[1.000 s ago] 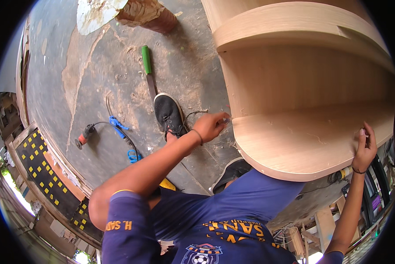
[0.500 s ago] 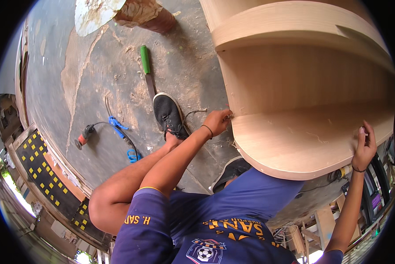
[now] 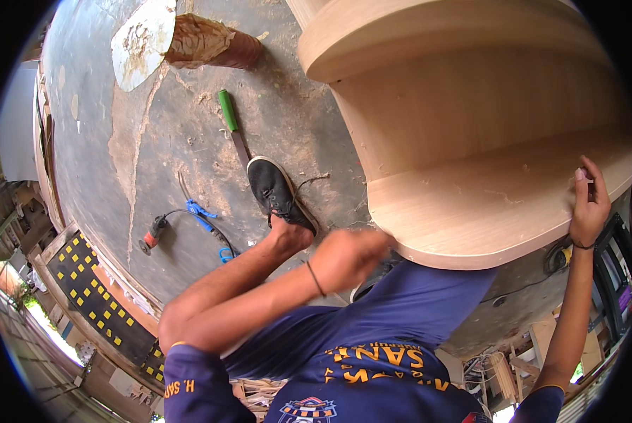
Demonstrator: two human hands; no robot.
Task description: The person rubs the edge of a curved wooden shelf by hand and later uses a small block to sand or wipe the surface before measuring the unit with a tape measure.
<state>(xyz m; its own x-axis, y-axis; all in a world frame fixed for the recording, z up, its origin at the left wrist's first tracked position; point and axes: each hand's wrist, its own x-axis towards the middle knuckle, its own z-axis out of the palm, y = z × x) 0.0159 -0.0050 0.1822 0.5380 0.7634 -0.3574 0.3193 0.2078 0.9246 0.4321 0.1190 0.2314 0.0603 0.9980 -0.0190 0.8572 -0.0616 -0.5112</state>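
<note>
You have soft, fairly bright daylight here, with blown-out gaps at the near left. The floor takes a pale sheen at the far left, while the shelf falls into shade inside, toward its far right. Your left hand smears with blur; your right hand looks crisper. Straight edges bow toward your view's black corners.

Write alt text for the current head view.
A blurred left hand is beside the curved corner of a pale wooden shelf unit; the right hand is at its right edge. A green-handled blade and a red-and-black tool lie on the floor.
</note>
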